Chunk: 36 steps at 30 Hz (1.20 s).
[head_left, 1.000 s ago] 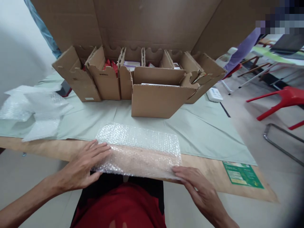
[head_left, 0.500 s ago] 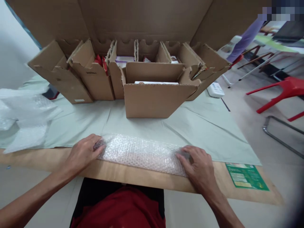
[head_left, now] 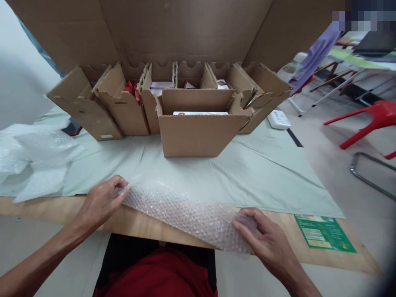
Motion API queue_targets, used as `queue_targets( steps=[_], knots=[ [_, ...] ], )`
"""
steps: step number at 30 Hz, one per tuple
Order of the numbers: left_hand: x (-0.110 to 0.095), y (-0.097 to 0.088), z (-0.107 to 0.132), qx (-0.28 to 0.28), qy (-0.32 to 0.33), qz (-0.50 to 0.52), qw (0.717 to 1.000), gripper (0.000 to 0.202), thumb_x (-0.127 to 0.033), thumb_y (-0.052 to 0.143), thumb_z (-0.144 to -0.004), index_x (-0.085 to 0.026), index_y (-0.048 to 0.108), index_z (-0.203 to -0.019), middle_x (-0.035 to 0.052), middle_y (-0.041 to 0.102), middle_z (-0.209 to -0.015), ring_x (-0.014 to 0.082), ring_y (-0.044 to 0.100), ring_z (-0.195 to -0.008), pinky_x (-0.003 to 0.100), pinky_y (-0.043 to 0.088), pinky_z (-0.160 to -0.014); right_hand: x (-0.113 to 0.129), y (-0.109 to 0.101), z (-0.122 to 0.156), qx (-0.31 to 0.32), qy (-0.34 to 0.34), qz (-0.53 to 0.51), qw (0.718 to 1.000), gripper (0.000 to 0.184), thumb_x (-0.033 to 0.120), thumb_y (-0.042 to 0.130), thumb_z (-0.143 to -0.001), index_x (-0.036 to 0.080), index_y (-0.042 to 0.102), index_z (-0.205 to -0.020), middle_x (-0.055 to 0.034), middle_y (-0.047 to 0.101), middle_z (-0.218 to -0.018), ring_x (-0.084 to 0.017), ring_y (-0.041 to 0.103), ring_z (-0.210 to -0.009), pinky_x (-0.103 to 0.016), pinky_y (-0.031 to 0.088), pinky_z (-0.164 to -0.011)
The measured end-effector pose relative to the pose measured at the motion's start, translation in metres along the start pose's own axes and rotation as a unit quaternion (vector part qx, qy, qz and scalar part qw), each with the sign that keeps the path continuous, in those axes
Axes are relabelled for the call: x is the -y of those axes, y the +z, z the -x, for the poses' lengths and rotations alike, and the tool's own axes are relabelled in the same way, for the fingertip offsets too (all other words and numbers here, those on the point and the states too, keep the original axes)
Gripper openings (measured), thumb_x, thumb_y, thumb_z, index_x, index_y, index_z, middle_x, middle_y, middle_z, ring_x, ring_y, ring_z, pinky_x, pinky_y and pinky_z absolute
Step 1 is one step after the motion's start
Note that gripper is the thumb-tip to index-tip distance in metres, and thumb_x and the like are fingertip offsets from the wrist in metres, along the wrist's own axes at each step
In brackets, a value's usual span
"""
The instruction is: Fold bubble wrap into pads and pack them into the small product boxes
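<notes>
A long, folded strip of clear bubble wrap (head_left: 185,216) stretches between my two hands at the table's near edge. My left hand (head_left: 103,200) is closed on its left end, thumb against fingers. At the other end, my right hand (head_left: 262,233) pinches the wrap, and this end sits lower and closer to me, over the table edge. Beyond the strip stands a cardboard file-style box (head_left: 201,136) with a white item showing inside its open top.
Several open cardboard holders (head_left: 120,111) stand in a row behind, before a tall cardboard panel (head_left: 185,33). More bubble wrap (head_left: 46,152) lies at left. A green leaflet (head_left: 324,233) is stuck at the table's right corner. A red stool (head_left: 371,119) stands on the floor at right.
The right end of the bubble wrap has come down and toward me with my right hand, so the strip now slants. My left hand has shifted slightly left, still holding its end.
</notes>
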<state>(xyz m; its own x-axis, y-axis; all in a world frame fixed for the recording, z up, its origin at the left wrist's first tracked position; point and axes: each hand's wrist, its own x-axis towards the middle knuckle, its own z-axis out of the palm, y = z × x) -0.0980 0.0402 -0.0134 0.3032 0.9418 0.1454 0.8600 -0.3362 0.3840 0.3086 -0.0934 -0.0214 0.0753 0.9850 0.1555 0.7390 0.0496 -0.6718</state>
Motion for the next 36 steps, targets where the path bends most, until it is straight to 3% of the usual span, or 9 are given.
queue_targets(
  steps=[5,11,15,18,25,27,30,33,36],
  knots=[
    [-0.004,-0.013,-0.045,-0.092,0.087,-0.101,0.987,0.029,-0.027,0.052,-0.090,-0.023,0.059,-0.117,0.0038,0.076,-0.090,0.0245,0.072,-0.082,0.035,0.052,-0.076,0.019,0.026,0.055,0.082,0.030,-0.122,0.989,0.055,0.032,0.062,-0.095,0.025,0.050,-0.148,-0.0083,0.076,-0.108,-0.021,0.075,-0.091,-0.031,0.061,-0.086],
    [-0.016,0.005,-0.121,0.001,0.127,-0.170,0.977,0.050,-0.016,0.058,-0.084,-0.015,0.056,-0.134,0.0126,0.074,-0.103,0.0314,0.068,-0.100,0.044,0.050,-0.089,0.059,0.116,0.074,0.153,0.038,-0.277,0.948,0.061,0.038,0.050,-0.101,0.026,0.039,-0.159,-0.0017,0.073,-0.085,-0.018,0.067,-0.070,-0.029,0.059,-0.073],
    [-0.024,0.013,-0.072,-0.061,0.216,-0.054,0.973,0.043,-0.016,0.057,-0.090,-0.013,0.058,-0.133,0.0170,0.068,-0.117,0.0320,0.060,-0.112,0.048,0.046,-0.097,0.072,0.138,0.076,0.154,0.079,-0.290,0.941,0.046,0.051,0.057,-0.096,0.027,0.071,-0.133,-0.0077,0.075,-0.092,-0.024,0.070,-0.088,-0.034,0.058,-0.084],
    [-0.030,0.014,-0.003,0.057,0.299,0.115,0.946,0.027,-0.013,0.051,-0.096,-0.019,0.065,-0.117,0.0088,0.070,-0.103,0.0246,0.061,-0.101,0.043,0.047,-0.093,0.073,0.127,0.074,0.191,0.115,-0.329,0.918,0.039,0.057,0.063,-0.092,0.027,0.082,-0.106,-0.0103,0.076,-0.096,-0.026,0.070,-0.090,-0.037,0.057,-0.083],
    [-0.021,0.017,0.052,0.156,0.138,0.406,0.890,0.057,-0.039,0.040,-0.103,-0.022,0.032,-0.157,0.0095,0.069,-0.114,0.0256,0.063,-0.108,0.045,0.049,-0.099,0.105,0.102,0.000,0.216,0.131,-0.549,0.797,0.049,0.067,0.065,-0.086,0.027,0.077,-0.113,-0.0086,0.075,-0.104,-0.024,0.068,-0.086,-0.038,0.055,-0.080],
    [-0.019,0.024,0.054,0.131,0.087,0.446,0.881,0.066,-0.041,0.041,-0.103,-0.020,0.021,-0.161,0.0109,0.069,-0.116,0.0261,0.066,-0.108,0.045,0.051,-0.098,0.116,0.109,-0.030,0.190,0.122,-0.590,0.775,0.052,0.067,0.060,-0.090,0.027,0.073,-0.120,-0.0110,0.074,-0.115,-0.027,0.068,-0.102,-0.038,0.054,-0.083],
    [-0.023,0.040,0.059,0.004,0.004,0.355,0.935,0.068,-0.032,0.053,-0.099,-0.019,0.027,-0.160,0.0112,0.069,-0.113,0.0259,0.067,-0.104,0.042,0.054,-0.093,0.123,0.124,-0.061,0.191,0.169,-0.576,0.777,0.049,0.058,0.061,-0.094,0.027,0.063,-0.133,-0.0128,0.071,-0.128,-0.028,0.062,-0.122,-0.037,0.054,-0.083],
    [-0.031,0.055,0.065,-0.135,0.012,0.214,0.967,0.061,-0.019,0.056,-0.095,-0.020,0.039,-0.154,0.0110,0.069,-0.111,0.0264,0.064,-0.104,0.043,0.053,-0.092,0.121,0.135,-0.071,0.222,0.203,-0.516,0.802,0.064,0.051,0.067,-0.093,0.026,0.047,-0.149,-0.0123,0.069,-0.132,-0.023,0.067,-0.110,-0.038,0.053,-0.091],
    [-0.036,0.061,0.068,-0.171,0.048,0.145,0.973,0.047,-0.010,0.056,-0.093,-0.020,0.054,-0.139,0.0094,0.069,-0.107,0.0275,0.059,-0.107,0.047,0.049,-0.095,0.118,0.138,-0.070,0.248,0.186,-0.480,0.821,0.070,0.049,0.066,-0.095,0.026,0.037,-0.155,-0.0109,0.068,-0.132,-0.016,0.069,-0.086,-0.040,0.052,-0.094]
  ],
)
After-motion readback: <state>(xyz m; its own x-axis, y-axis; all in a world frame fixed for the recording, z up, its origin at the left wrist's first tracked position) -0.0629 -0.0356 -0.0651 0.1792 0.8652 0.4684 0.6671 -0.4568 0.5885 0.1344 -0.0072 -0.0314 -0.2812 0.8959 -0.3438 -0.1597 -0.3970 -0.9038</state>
